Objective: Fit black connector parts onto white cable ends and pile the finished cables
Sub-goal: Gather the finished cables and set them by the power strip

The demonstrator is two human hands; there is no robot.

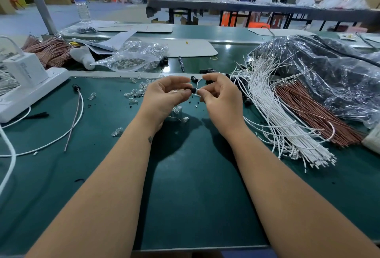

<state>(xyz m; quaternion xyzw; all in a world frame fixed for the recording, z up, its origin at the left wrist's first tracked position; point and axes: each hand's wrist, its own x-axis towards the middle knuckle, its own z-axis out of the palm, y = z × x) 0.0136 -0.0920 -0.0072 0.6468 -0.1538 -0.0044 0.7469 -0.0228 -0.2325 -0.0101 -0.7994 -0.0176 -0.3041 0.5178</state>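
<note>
Pinching between left hand (164,95) and right hand (220,97): black connector (194,91).

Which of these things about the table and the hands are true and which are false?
1. Both hands pinch a black connector on a white cable. True.
2. The water bottle lies flat. False: it stands upright.
3. The white cables lie right of the hands. True.
4. The pen is in the left hand. False: it lies on the table.
</note>
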